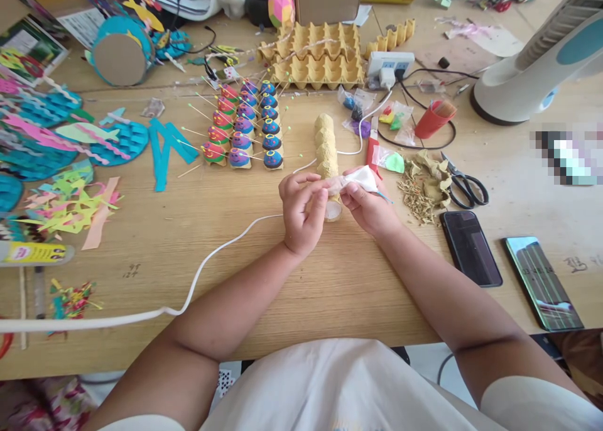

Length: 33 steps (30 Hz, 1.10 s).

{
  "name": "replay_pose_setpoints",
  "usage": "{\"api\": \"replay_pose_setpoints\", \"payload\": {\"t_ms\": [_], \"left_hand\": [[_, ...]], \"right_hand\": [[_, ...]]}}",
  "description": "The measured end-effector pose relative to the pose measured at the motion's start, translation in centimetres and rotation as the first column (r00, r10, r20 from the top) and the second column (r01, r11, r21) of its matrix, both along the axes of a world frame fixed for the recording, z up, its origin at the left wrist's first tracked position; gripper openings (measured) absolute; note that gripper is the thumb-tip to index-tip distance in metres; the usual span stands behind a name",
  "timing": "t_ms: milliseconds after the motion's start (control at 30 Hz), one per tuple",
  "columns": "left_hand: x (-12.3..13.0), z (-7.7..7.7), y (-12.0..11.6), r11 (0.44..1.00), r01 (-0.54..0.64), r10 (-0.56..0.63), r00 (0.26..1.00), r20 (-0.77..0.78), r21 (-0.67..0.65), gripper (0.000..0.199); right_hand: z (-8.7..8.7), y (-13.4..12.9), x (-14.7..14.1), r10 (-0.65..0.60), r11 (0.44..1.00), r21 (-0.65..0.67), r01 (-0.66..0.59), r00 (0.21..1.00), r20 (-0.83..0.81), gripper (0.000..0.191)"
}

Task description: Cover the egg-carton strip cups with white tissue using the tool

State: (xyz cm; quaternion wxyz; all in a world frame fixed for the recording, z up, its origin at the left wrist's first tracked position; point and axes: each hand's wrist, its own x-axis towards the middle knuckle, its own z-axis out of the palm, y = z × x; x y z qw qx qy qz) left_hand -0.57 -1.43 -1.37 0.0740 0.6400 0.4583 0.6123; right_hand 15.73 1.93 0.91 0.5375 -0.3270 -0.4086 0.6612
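Observation:
A small plastic bag with white clay (362, 178) is held between my two hands over the wooden table. My left hand (304, 211) pinches the clear, crumpled end of the bag. Its white, filled part lies in the fingers of my right hand (370, 206). Just beyond and under the bag lies a strip of yellowish egg carton (325, 143), pointing away from me. A small round clear container (333, 212) sits between my hands at the near end of the strip.
Rows of painted carton bumps (242, 126) stand back left, before egg trays (315, 54). At right are scissors (464, 183), carton scraps (431, 180), a red cup (436, 118) and two phones (472, 249) (541, 283). A white cable (207, 264) crosses the left side, near paper strips (162, 154).

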Motion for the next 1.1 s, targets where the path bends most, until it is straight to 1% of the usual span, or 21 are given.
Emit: {"api": "replay_pose_setpoints", "payload": {"t_ms": [100,267,367,433,500,567,733,767,867,933,1033,1100], "left_hand": [[0.2,0.0,0.0,1.000,0.005,-0.005,1.000,-0.022,0.025,0.032],[0.3,-0.1,0.2,0.995,-0.009,0.014,0.998,-0.058,0.094,0.023],[0.2,-0.3,0.4,0.994,-0.005,0.011,0.999,-0.051,0.113,0.019],[0.2,-0.3,0.4,0.993,-0.017,0.023,0.998,-0.055,0.115,0.020],[0.2,-0.3,0.4,0.994,-0.032,0.038,0.998,-0.054,0.104,0.022],[0.2,-0.3,0.4,0.996,-0.038,0.041,0.998,-0.041,0.077,0.026],[0.1,-0.2,0.1,0.996,0.024,-0.022,0.999,0.031,-0.082,0.049],[0.1,-0.2,0.1,0.996,0.018,-0.016,1.000,0.027,-0.090,0.049],[0.0,-0.6,0.4,0.999,-0.004,0.004,1.000,-0.009,-0.049,0.038],[-0.1,-0.8,0.6,1.000,0.007,-0.007,1.000,-0.027,-0.029,0.031],[-0.2,-1.1,0.8,0.998,0.033,-0.035,0.999,-0.041,-0.062,0.027],[-0.4,-1.3,0.9,0.994,0.046,-0.049,0.999,-0.020,-0.101,0.028]], "right_hand": [[0.3,-0.1,-0.1,0.011,0.999,-0.029,-0.012,1.000,-0.020,0.065],[0.4,-0.2,-0.2,-0.007,1.000,-0.023,0.006,0.999,-0.047,0.058],[0.4,-0.1,0.0,0.074,0.996,-0.037,-0.078,0.991,-0.114,0.061],[0.4,0.1,0.2,0.117,0.993,-0.016,-0.121,0.983,-0.143,0.066],[0.3,0.2,0.3,0.110,0.994,0.010,-0.109,0.983,-0.149,0.065],[0.1,0.4,0.5,0.081,0.997,0.020,-0.079,0.986,-0.142,0.060],[-0.4,0.8,0.4,0.028,0.999,0.042,-0.023,0.992,-0.121,0.055],[-0.5,0.8,0.4,0.018,0.999,0.049,-0.012,0.994,-0.111,0.055],[-0.6,1.0,0.4,-0.008,0.997,0.073,0.014,0.997,-0.072,0.055],[-0.6,0.9,0.4,-0.032,0.996,0.087,0.037,0.998,-0.055,0.057],[-0.7,0.9,0.4,-0.056,0.994,0.087,0.059,0.998,-0.036,0.057],[-0.7,0.8,0.5,-0.046,0.995,0.086,0.048,0.999,-0.024,0.056]]}}
